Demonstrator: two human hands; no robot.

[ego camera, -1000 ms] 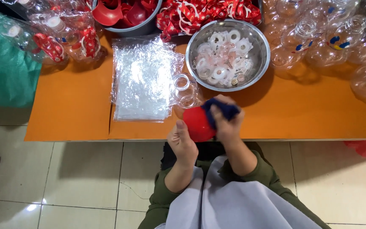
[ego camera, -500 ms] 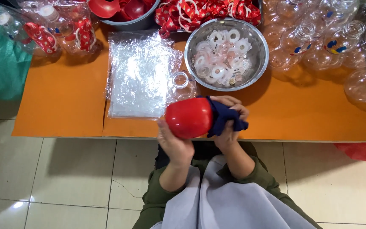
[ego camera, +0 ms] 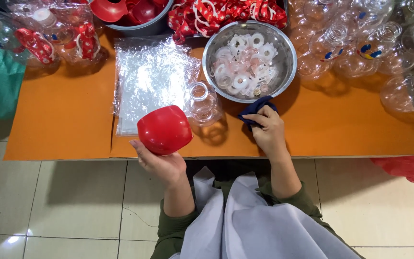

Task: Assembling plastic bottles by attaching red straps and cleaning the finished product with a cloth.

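Left hand (ego camera: 161, 165), fingers curled beneath, cradles the red shell (ego camera: 165, 129) at the near table (ego camera: 63, 129) edge, while the right hand (ego camera: 267, 132) pins a blue cloth (ego camera: 255, 109) flat, keeping it near the steel bowl (ego camera: 288, 72).

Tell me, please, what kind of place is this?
Probably a small assembly or packing workshop: an orange table crowded with clear plastic bottles, a steel bowl of white plastic rings, and a stack of clear plastic bags.

Bright overhead light — glare on plastic sheet (ego camera: 152, 79), sharp focus
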